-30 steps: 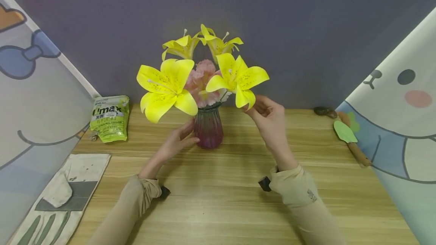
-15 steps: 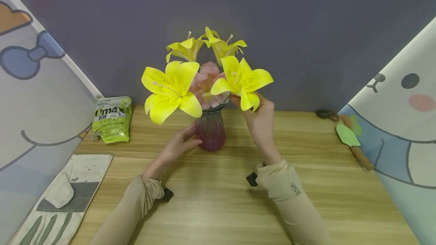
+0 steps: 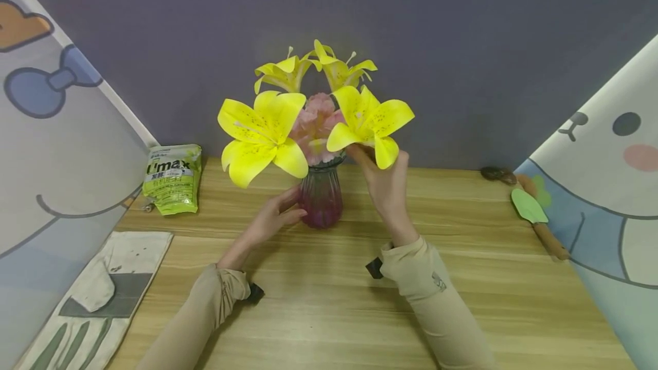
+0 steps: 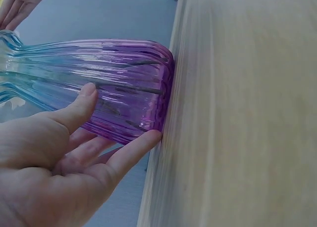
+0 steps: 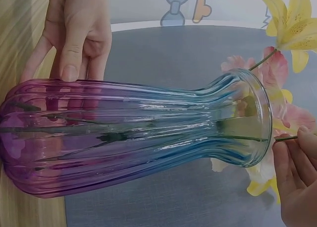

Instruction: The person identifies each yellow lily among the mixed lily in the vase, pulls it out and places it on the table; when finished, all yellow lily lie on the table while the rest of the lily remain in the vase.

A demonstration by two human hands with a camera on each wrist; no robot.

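A ribbed glass vase (image 3: 321, 201), purple at the base and blue towards its flared rim, stands upright on the wooden table. My left hand (image 3: 272, 218) steadies its lower body, with the thumb (image 4: 81, 108) against the glass and fingers round the side. At the rim, my right hand (image 5: 299, 170) pinches a thin green stem (image 5: 285, 138) that runs down into the vase. In the head view the front right yellow lily (image 3: 367, 121) partly covers those fingertips. Another large lily (image 3: 264, 136) leans out front left, around pink flowers (image 3: 319, 121), with two more yellow lilies behind.
A green-and-white printed bag (image 3: 173, 181) stands at the back left. Below it lies a pair of white and grey gloves (image 3: 97, 296). On the right edge rest a green-bladed trowel (image 3: 537, 221) and a small dark object (image 3: 497, 175). A dark grey panel rises behind.
My right hand has moved left, from beside the front right lily to beneath it at the vase rim. The left hand stays on the vase. The whole view has shifted slightly.
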